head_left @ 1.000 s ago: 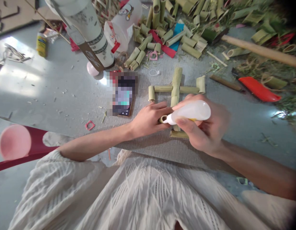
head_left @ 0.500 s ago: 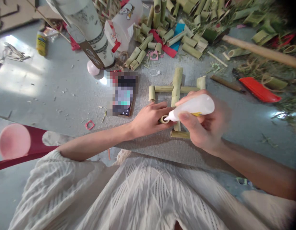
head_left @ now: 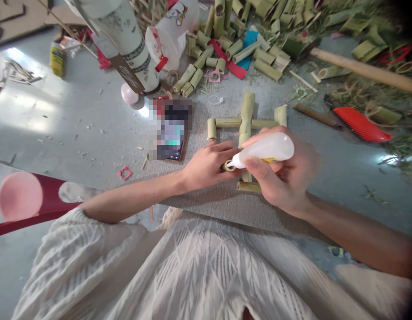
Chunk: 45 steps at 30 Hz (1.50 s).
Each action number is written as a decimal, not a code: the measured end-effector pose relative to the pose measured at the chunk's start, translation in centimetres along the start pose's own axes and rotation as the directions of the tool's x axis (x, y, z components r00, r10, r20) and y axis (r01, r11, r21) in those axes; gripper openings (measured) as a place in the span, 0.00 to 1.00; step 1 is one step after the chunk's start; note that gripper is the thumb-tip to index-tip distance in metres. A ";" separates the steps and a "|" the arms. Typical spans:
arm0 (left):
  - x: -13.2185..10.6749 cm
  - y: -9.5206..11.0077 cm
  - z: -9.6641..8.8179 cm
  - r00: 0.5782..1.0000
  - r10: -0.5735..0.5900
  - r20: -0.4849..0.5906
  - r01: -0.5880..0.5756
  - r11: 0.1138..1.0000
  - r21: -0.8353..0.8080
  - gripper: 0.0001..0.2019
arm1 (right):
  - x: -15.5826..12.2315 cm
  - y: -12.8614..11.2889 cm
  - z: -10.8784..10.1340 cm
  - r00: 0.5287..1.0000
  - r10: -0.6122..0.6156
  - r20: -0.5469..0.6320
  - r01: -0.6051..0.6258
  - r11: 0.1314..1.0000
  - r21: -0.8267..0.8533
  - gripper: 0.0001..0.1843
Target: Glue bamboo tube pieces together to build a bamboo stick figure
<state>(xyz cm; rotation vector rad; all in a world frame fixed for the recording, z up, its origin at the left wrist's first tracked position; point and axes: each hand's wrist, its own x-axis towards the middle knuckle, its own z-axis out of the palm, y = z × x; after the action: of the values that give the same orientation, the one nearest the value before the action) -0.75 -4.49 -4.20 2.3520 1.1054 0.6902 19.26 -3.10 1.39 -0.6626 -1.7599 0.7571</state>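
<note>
Gripping a white squeeze bottle (head_left: 266, 149) with fingers of the right hand (head_left: 289, 186), tilted to bring the nozzle (head_left: 236, 162) to a short bamboo tube (head_left: 227, 169). Clasping that with fingers of the left hand (head_left: 206, 165), likely for steadiness, just left of the post (head_left: 247, 111) of a bamboo frame (head_left: 228, 123) on the counter (head_left: 92, 146).
</note>
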 end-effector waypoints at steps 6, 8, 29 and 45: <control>-0.1 -0.1 0.1 1.000 0.000 0.000 0.000 1.000 -0.020 0.14 | 0.2 -0.1 0.0 1.000 -0.021 -0.005 0.021 0.999 -0.042 0.11; 0.0 0.0 0.0 1.000 -0.010 0.011 0.011 0.999 -0.033 0.14 | 0.1 -0.1 0.0 1.000 -0.021 -0.004 0.021 0.999 -0.046 0.13; 0.0 0.0 -0.3 0.999 -0.022 0.044 0.024 0.999 -0.045 0.12 | 0.0 -0.5 -0.6 0.999 -0.011 0.045 0.013 0.998 -0.059 0.14; 0.1 0.2 -0.4 0.999 -0.007 0.048 0.011 0.998 -0.064 0.16 | 0.2 -0.5 -1.0 0.995 -0.080 0.061 0.084 0.995 -0.060 0.07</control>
<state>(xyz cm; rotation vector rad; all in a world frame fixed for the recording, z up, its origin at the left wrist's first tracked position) -0.89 -4.46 -3.74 2.2960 1.0572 0.6536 20.17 -3.11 2.15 -0.6111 -1.8587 0.6732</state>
